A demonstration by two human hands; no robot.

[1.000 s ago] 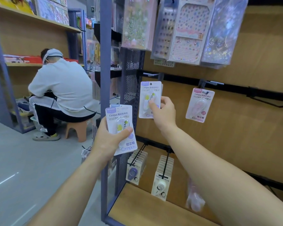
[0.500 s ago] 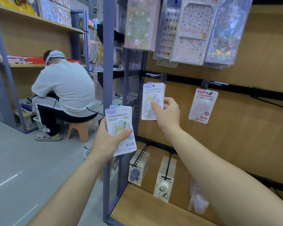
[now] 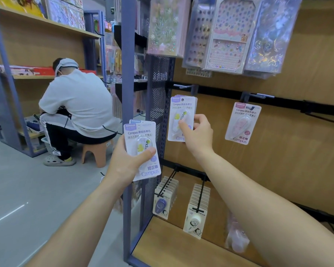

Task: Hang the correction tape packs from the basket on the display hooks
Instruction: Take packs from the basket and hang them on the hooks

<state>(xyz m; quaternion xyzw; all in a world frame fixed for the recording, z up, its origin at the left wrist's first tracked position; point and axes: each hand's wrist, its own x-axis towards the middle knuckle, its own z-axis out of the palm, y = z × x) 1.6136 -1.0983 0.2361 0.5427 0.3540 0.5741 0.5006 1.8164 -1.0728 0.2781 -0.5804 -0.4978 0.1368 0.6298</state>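
At far left a person sits on a stool, back turned. The left hand grips a small stack of yellow packs before the blue post, thumb curled over the blister. Right of it, the right hand pinches the lower part of the hanging yellow packs, just below a display hook; whether they are threaded on it cannot be told. Farther right a pink pack hangs under the next hook.

Wood panel: hooks carry correction tape packs, sticker sheets.
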